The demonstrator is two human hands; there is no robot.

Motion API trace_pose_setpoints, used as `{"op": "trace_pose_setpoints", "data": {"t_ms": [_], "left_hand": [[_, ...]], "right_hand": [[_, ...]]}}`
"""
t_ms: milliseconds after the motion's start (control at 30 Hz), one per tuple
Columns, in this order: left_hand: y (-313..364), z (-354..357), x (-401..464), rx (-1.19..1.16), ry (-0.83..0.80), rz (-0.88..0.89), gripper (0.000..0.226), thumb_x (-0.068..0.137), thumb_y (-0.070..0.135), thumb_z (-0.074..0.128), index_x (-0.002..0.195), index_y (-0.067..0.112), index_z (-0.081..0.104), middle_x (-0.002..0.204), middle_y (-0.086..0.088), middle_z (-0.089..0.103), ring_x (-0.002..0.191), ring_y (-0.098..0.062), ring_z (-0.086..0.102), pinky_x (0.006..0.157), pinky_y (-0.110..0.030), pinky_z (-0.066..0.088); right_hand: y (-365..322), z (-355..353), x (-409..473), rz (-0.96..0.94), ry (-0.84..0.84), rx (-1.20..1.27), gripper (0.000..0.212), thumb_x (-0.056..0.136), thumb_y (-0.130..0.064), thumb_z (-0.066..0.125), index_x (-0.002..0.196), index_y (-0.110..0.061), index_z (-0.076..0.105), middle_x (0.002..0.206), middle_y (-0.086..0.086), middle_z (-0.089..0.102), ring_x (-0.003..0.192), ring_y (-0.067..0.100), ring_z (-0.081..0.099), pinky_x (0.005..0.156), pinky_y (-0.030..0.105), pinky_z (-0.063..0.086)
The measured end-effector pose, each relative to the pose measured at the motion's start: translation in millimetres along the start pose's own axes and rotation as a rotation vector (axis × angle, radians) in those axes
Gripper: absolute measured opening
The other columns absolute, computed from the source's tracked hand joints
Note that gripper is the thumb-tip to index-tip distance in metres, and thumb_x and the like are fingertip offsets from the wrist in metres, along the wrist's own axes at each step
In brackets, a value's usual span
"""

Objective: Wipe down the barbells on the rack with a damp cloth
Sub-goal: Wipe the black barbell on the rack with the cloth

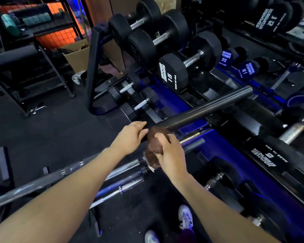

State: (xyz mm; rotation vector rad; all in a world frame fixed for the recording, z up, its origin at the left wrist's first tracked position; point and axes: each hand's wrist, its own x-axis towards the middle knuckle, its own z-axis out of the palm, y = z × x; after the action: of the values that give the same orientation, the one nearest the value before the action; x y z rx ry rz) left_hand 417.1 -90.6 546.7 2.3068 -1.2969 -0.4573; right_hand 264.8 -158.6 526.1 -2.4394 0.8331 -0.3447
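Note:
A dark barbell sleeve (207, 107) slants up to the right across the middle of the view. My left hand (130, 135) grips the bar at its near end, fingers curled around it. Right beside it, my right hand (170, 153) clutches a bunched brown cloth (156, 142) against the bar's lower end. More barbells (88, 172) lie below, running from the lower left toward my hands, chrome and grey.
A dumbbell rack (174, 100) with blue trim fills the right, holding black dumbbells (172, 72) in rows. A black wire shelf (47, 55) and a cardboard box (77, 55) stand at the back left. My white shoes (185, 218) are on the dark floor.

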Motion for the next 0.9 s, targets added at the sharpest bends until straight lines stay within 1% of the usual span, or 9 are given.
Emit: {"op": "trace_pose_setpoints", "data": {"t_ms": [133, 267, 367, 433, 500, 600, 733, 833, 900], "left_hand": [[-1.0, -5.8, 12.9, -0.054, -0.128, -0.151, 0.039, 0.102, 0.03, 0.038, 0.13, 0.009, 0.055, 0.136, -0.009, 0.053, 0.128, -0.023, 0.047, 0.102, -0.022, 0.031], [-0.8, -7.5, 15.4, -0.077, -0.113, -0.233, 0.039, 0.102, 0.033, 0.037, 0.095, 0.005, 0.062, 0.102, -0.013, 0.065, 0.104, -0.03, 0.058, 0.078, -0.026, 0.037], [3.7, -3.0, -2.6, -0.053, 0.14, -0.144, 0.029, 0.097, 0.026, 0.049, 0.117, 0.011, 0.063, 0.118, -0.006, 0.06, 0.11, -0.024, 0.057, 0.091, -0.027, 0.041], [8.8, 2.4, -21.7, -0.058, 0.217, -0.026, 0.033, 0.093, 0.023, 0.058, 0.124, 0.013, 0.06, 0.124, -0.001, 0.057, 0.11, -0.018, 0.056, 0.094, -0.025, 0.04], [11.5, 8.8, -34.5, -0.058, 0.207, 0.042, 0.038, 0.092, 0.022, 0.06, 0.128, 0.012, 0.058, 0.13, 0.001, 0.055, 0.115, -0.016, 0.055, 0.099, -0.026, 0.04], [11.1, 11.7, -34.8, -0.023, 0.194, 0.029, 0.042, 0.094, 0.023, 0.057, 0.134, 0.013, 0.053, 0.137, 0.002, 0.05, 0.12, -0.015, 0.052, 0.1, -0.026, 0.039], [8.8, 11.0, -23.3, -0.018, 0.122, -0.02, 0.05, 0.094, 0.02, 0.057, 0.141, 0.011, 0.043, 0.144, -0.001, 0.043, 0.129, -0.018, 0.045, 0.106, -0.024, 0.032], [5.6, 5.5, -11.7, -0.038, 0.059, -0.072, 0.051, 0.095, 0.028, 0.055, 0.14, 0.008, 0.043, 0.143, -0.006, 0.044, 0.127, -0.02, 0.046, 0.101, -0.016, 0.027], [3.3, 0.1, -3.7, -0.047, -0.015, -0.116, 0.051, 0.096, 0.032, 0.052, 0.14, 0.009, 0.043, 0.142, -0.008, 0.045, 0.127, -0.022, 0.046, 0.099, -0.017, 0.028]], "right_hand": [[5.4, 2.6, -2.8, -0.008, -0.013, -0.015, 0.05, 0.083, -0.013, 0.067, 0.127, -0.024, 0.047, 0.125, 0.006, 0.045, 0.116, 0.025, 0.046, 0.09, 0.037, 0.05], [8.7, 1.1, -6.4, 0.035, -0.087, -0.03, 0.049, 0.084, -0.014, 0.066, 0.125, -0.027, 0.045, 0.126, 0.004, 0.044, 0.12, 0.024, 0.043, 0.092, 0.039, 0.049], [13.5, -4.4, -9.7, 0.056, -0.153, -0.115, 0.045, 0.085, -0.018, 0.064, 0.123, -0.028, 0.042, 0.121, 0.003, 0.044, 0.117, 0.024, 0.044, 0.087, 0.035, 0.047], [20.1, -7.8, -15.4, 0.088, -0.179, -0.124, 0.042, 0.086, -0.02, 0.063, 0.122, -0.029, 0.042, 0.119, 0.001, 0.046, 0.115, 0.025, 0.046, 0.086, 0.035, 0.045], [21.3, -10.0, -20.3, 0.101, -0.116, -0.078, 0.045, 0.083, -0.02, 0.067, 0.121, -0.031, 0.045, 0.117, 0.0, 0.05, 0.111, 0.026, 0.049, 0.082, 0.037, 0.047], [10.0, -7.6, -15.0, -0.016, 0.069, 0.009, 0.056, 0.074, -0.016, 0.076, 0.116, -0.032, 0.043, 0.112, 0.005, 0.054, 0.103, 0.028, 0.055, 0.072, 0.039, 0.052], [-3.7, -1.1, -4.9, 0.007, -0.009, -0.018, 0.046, 0.085, -0.018, 0.066, 0.126, -0.024, 0.046, 0.12, 0.006, 0.045, 0.11, 0.025, 0.048, 0.082, 0.037, 0.051], [3.2, 4.3, -7.5, 0.036, -0.062, -0.033, 0.045, 0.085, -0.013, 0.065, 0.124, -0.022, 0.045, 0.121, 0.007, 0.044, 0.112, 0.025, 0.046, 0.083, 0.036, 0.051], [6.4, 4.1, -8.1, 0.03, -0.081, -0.038, 0.044, 0.085, -0.011, 0.064, 0.124, -0.021, 0.045, 0.122, 0.007, 0.044, 0.113, 0.025, 0.046, 0.084, 0.036, 0.05]]}}
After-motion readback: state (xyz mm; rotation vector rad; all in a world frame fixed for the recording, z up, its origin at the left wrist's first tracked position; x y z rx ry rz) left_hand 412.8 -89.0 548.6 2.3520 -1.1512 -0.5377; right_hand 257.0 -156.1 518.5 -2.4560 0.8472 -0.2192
